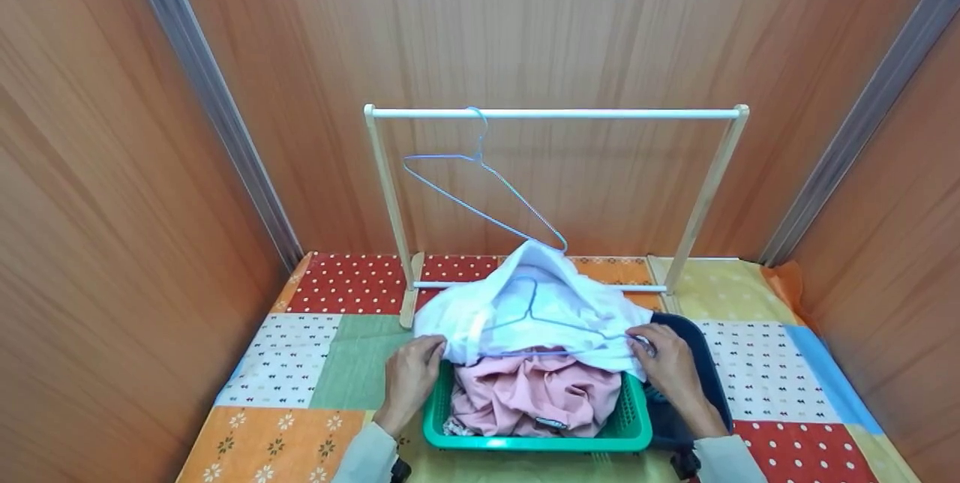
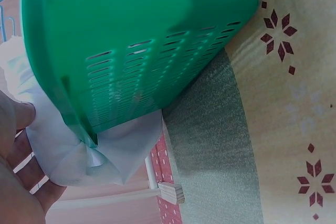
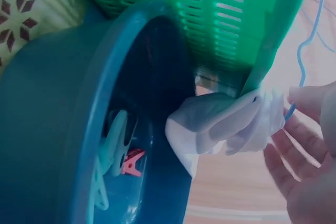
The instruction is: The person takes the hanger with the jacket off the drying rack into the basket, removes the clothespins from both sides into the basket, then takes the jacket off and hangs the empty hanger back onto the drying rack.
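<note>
Hands: left hand [image 1: 411,376] pinches white garment [image 1: 450,312] at left, right hand [image 1: 664,359] pinches blue hanger [image 3: 302,72] and garment | garment: over far side of green basket [image 1: 536,444] | risk: uneven pull could slip hanger loose

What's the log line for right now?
left hand: holds white shirt; right hand: holds shirt, hanger; pink cloth: in green basket; other hanger: on rack
</note>
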{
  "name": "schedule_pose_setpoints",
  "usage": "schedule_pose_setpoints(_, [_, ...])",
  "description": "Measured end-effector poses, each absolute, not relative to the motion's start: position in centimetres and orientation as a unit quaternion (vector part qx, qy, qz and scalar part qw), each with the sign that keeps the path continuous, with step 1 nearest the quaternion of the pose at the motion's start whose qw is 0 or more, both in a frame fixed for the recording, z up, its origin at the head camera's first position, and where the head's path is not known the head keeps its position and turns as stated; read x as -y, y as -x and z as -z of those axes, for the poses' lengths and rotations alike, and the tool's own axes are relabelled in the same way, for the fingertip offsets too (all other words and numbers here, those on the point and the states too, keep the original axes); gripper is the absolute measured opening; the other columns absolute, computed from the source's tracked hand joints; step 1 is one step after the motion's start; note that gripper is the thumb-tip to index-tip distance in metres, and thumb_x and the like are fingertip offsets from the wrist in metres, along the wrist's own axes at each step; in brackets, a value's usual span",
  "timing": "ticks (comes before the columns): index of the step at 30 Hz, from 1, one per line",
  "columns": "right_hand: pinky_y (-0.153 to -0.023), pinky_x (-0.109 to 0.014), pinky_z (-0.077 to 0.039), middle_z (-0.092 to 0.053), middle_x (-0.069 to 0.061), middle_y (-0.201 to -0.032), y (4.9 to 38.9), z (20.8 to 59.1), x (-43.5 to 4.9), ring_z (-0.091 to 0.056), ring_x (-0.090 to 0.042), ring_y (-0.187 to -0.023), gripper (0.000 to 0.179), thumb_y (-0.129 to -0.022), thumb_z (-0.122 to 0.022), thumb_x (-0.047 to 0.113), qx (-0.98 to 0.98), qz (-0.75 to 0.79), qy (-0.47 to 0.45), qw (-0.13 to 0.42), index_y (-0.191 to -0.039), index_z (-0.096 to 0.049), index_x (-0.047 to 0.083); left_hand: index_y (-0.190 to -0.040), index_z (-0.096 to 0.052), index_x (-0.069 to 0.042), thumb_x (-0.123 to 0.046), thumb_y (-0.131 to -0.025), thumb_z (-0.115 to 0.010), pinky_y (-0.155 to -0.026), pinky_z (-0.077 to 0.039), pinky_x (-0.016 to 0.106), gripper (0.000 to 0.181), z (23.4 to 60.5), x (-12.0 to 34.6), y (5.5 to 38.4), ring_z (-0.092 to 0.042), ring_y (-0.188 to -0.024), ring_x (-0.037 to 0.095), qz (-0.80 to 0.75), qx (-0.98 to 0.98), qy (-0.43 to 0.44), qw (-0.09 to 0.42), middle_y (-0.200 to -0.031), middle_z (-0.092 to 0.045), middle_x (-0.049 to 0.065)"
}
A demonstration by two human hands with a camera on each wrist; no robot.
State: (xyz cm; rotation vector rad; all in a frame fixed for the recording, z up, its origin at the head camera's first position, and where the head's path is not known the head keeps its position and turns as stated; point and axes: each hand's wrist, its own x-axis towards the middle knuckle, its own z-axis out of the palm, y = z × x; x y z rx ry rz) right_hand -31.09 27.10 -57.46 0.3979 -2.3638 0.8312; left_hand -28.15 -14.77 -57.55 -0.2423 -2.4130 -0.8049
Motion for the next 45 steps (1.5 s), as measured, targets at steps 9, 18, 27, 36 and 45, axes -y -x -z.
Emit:
schedule_pose_setpoints(9, [-0.075,-0.028,-0.052,-0.073,-0.002,-0.091,31.2,57.4,-26.9,-0.069,-0.018,-0.085,0.02,-0.079,-0.078,-0.003,0.883,-0.301,-0.186,0.309,-0.094,-0.076,0.009,-0.097,-0.077,-0.016,-0.016,-0.09,-0.071,-0.066,-0.056,0.034,0.009,57.6,14.7,28.2,-0.071,-0.079,0.013,0.304,0.905,0.088,0.283,-0.09,-0.076,-0.002])
schedule_pose_setpoints(18, [-0.076,-0.045,-0.056,-0.075,-0.009,-0.094,31.4,57.3,-27.0,-0.072,-0.026,-0.087,0.015,-0.083,-0.074,0.0,0.907,-0.269,-0.184,0.268,-0.096,-0.076,0.008,-0.097,-0.077,-0.016,-0.016,-0.09,-0.072,-0.067,-0.056,0.036,0.009,57.3,14.8,28.1,-0.071,-0.08,0.014,0.309,0.903,0.088,0.286,-0.091,-0.076,-0.001])
schedule_pose_setpoints(27, [-0.072,-0.044,-0.056,-0.077,-0.007,-0.092,31.0,57.1,-27.0,-0.073,-0.025,-0.082,0.013,-0.082,-0.075,0.0,0.901,-0.274,-0.176,0.287,-0.093,-0.077,0.007,-0.098,-0.077,-0.016,-0.015,-0.09,-0.071,-0.067,-0.056,0.035,0.01,57.3,14.9,28.0,-0.071,-0.08,0.014,0.314,0.903,0.092,0.28,-0.091,-0.076,-0.001])
schedule_pose_setpoints(36, [-0.072,-0.045,-0.056,-0.077,-0.008,-0.092,31.0,55.5,-26.9,-0.073,-0.026,-0.083,0.013,-0.083,-0.074,0.0,0.898,-0.27,-0.169,0.303,-0.094,-0.078,0.007,-0.101,-0.077,-0.016,-0.018,-0.093,-0.068,-0.074,-0.058,0.037,0.013,57.2,15.1,27.8,-0.072,-0.088,0.015,0.338,0.907,0.076,0.241,-0.098,-0.077,0.0])
schedule_pose_setpoints(45, [-0.07,-0.045,-0.056,-0.077,-0.009,-0.089,30.9,54.2,-27.2,-0.072,-0.027,-0.08,0.013,-0.082,-0.075,0.001,0.89,-0.255,-0.178,0.334,-0.094,-0.078,0.006,-0.104,-0.077,-0.016,-0.018,-0.093,-0.068,-0.076,-0.058,0.036,0.015,57.1,15.1,27.7,-0.073,-0.091,0.016,0.347,0.902,0.083,0.242,-0.101,-0.077,0.001])
